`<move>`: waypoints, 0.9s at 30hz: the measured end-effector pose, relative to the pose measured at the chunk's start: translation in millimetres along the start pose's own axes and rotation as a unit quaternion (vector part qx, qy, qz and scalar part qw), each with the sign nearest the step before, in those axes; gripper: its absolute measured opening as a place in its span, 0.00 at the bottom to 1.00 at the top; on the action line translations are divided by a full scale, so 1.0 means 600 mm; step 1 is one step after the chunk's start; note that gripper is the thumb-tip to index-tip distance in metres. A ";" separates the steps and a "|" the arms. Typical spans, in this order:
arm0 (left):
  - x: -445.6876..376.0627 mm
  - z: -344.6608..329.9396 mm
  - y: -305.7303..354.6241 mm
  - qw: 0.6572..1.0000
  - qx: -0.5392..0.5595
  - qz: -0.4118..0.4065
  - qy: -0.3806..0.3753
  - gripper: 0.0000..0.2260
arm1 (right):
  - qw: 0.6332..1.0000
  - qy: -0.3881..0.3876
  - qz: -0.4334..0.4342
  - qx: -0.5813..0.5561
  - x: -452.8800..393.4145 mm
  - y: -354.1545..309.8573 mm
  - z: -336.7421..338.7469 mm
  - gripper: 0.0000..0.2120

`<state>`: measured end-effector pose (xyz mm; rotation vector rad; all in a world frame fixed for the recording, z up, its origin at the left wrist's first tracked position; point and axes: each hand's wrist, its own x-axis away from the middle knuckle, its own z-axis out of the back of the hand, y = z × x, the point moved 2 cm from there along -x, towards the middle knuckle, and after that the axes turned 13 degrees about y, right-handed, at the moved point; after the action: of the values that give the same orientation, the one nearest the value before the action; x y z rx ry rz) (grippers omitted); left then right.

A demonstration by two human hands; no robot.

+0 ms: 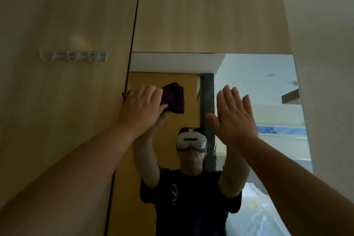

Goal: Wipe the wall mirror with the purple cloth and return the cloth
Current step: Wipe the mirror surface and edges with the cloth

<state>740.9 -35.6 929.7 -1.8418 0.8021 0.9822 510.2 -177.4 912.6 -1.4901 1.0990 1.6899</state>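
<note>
The wall mirror (264, 90) fills the lower right half of the view, set into a light wooden panel. My left hand (141, 107) presses the bunched purple cloth (173, 97) against the glass near the mirror's upper left edge, fingers closed over it. My right hand (232, 115) is raised flat, fingers together and pointing up, against or just in front of the glass to the right of the cloth; it holds nothing. The mirror reflects a person in a dark shirt with a white headset and both raised arms.
A row of three white wall hooks (78, 56) is fixed on the wooden panel (210, 21) to the left of the mirror, above my left arm. A thin dark seam (134, 32) runs down the panel along the mirror's left edge.
</note>
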 end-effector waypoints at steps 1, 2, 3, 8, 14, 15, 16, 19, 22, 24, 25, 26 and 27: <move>0.001 -0.007 0.000 1.000 0.001 0.001 0.002 0.17 | 1.000 0.001 0.000 0.002 0.001 0.001 -0.004 0.38; 0.000 -0.014 0.000 1.000 0.003 0.000 0.000 0.17 | 1.000 0.001 0.001 0.000 0.002 0.001 -0.006 0.39; -0.005 -0.020 0.000 1.000 0.005 0.001 -0.004 0.18 | 1.000 0.005 0.001 -0.003 0.002 0.003 -0.006 0.39; -0.082 -0.043 -0.028 1.000 0.005 0.017 0.002 0.18 | 1.000 0.023 0.007 -0.015 0.001 0.006 -0.013 0.39; -0.196 -0.080 -0.108 0.994 -0.007 0.068 -0.085 0.26 | 0.999 0.042 0.012 -0.012 0.002 0.011 -0.016 0.38; -0.200 -0.090 -0.114 0.990 0.005 0.073 -0.123 0.27 | 0.999 0.042 0.013 -0.014 0.003 0.011 -0.015 0.38; -0.198 -0.100 -0.116 0.985 0.017 0.075 -0.157 0.28 | 0.999 0.043 0.014 -0.016 0.003 0.011 -0.015 0.38; -0.169 -0.108 -0.104 0.984 0.037 0.057 -0.162 0.28 | 0.998 0.051 0.008 -0.021 0.004 0.012 -0.014 0.38; -0.113 -0.089 -0.086 0.989 0.053 0.030 -0.138 0.28 | 0.998 0.054 0.005 -0.029 0.003 0.011 -0.013 0.37; -0.058 -0.067 -0.067 0.990 0.061 0.026 -0.128 0.30 | 0.998 0.049 0.003 -0.035 0.003 0.011 -0.011 0.38; -0.025 -0.055 -0.054 0.990 0.064 0.023 -0.126 0.30 | 0.998 0.048 0.005 -0.039 0.004 0.011 -0.010 0.38; 0.011 -0.043 -0.040 0.990 0.068 0.016 -0.124 0.30 | 0.998 0.048 0.006 -0.045 0.004 0.011 -0.008 0.37; 0.050 -0.031 -0.024 0.990 0.072 0.009 -0.121 0.30 | 0.997 0.049 0.007 -0.052 0.003 0.011 -0.007 0.37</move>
<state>773.1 -50.5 914.9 -1.5593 0.7219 1.1058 506.0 -184.1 911.9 -1.6481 1.0898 1.7233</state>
